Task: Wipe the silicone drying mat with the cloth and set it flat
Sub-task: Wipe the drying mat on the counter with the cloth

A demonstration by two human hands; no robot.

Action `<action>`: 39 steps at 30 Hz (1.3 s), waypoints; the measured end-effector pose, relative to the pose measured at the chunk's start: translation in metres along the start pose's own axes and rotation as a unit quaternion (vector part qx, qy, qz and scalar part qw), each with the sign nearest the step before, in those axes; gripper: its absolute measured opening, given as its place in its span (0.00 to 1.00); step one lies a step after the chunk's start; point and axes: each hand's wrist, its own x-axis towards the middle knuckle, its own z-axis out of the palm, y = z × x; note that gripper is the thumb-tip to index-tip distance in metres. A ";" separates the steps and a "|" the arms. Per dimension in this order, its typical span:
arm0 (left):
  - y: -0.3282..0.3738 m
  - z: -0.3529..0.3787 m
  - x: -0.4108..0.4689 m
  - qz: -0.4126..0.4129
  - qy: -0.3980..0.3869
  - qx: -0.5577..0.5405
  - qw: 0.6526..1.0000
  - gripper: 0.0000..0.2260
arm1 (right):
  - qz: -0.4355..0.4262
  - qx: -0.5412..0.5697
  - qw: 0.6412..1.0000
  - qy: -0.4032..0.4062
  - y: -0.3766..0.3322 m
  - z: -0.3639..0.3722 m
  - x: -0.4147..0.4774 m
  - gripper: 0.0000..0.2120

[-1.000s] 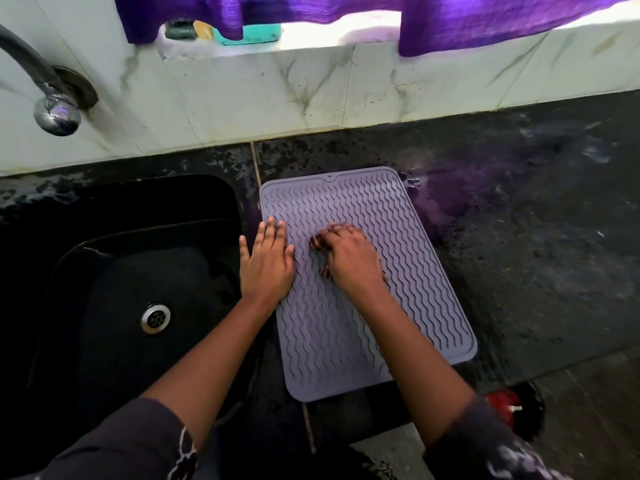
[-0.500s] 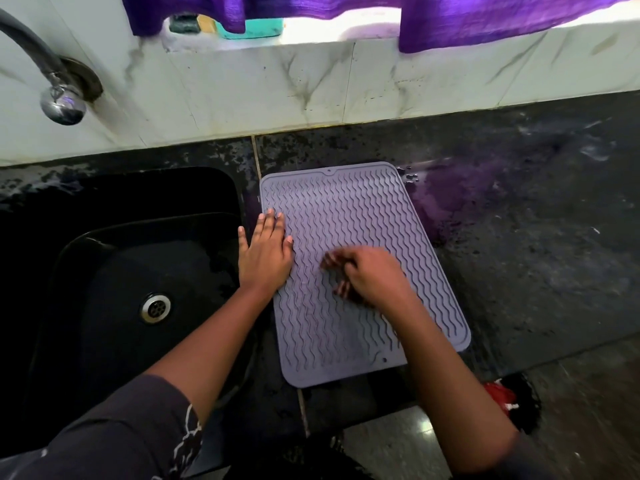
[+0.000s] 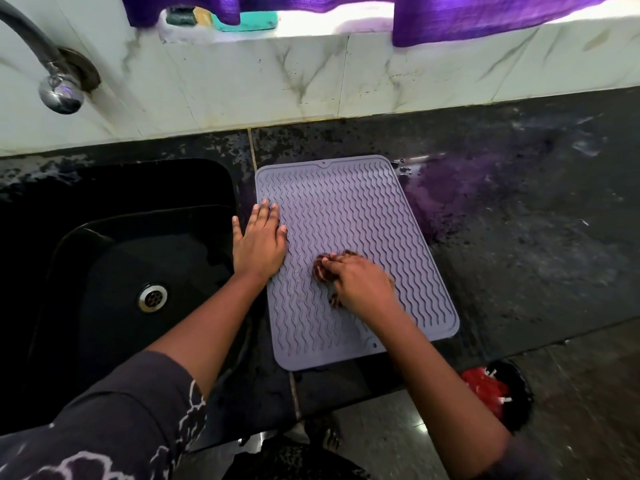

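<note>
A grey-lilac silicone drying mat (image 3: 349,216) with wavy ridges lies flat on the black counter, just right of the sink. My left hand (image 3: 258,240) rests palm down on the mat's left edge, fingers together and extended. My right hand (image 3: 360,282) presses a small dark brownish cloth (image 3: 320,270) onto the middle of the mat; most of the cloth is hidden under the fingers.
A black sink (image 3: 114,271) with a metal drain (image 3: 152,297) sits to the left, a tap (image 3: 59,91) above it. The wet black counter (image 3: 519,220) stretches right. A marble wall (image 3: 277,74) and purple curtain (image 3: 485,15) stand behind. A red item (image 3: 485,389) lies below the counter edge.
My right hand with the cloth has slid down and to the right across the mat, toward its near half. My left hand has stayed pressed on the left edge.
</note>
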 end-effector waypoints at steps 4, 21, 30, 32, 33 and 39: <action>0.001 -0.002 -0.002 0.007 0.003 -0.019 1.000 0.24 | 0.045 0.218 0.971 -0.087 0.020 -0.035 0.000 0.17; -0.001 0.002 -0.029 -0.043 0.031 0.002 0.999 0.23 | -0.102 0.071 0.992 0.017 0.007 0.020 -0.057 0.21; 0.000 0.003 -0.031 -0.039 0.041 -0.005 0.998 0.23 | -0.067 0.129 0.988 0.049 0.006 0.003 -0.029 0.23; -0.001 0.003 -0.030 -0.041 0.040 -0.004 0.998 0.23 | -0.047 0.082 0.994 0.061 -0.002 0.011 -0.023 0.22; -0.001 0.003 -0.030 -0.042 0.040 -0.004 0.998 0.22 | -0.043 0.069 0.995 0.065 -0.004 0.016 -0.025 0.22; 0.001 0.002 -0.031 -0.042 0.045 0.000 0.998 0.22 | -0.072 0.073 0.993 0.063 -0.003 0.035 -0.083 0.22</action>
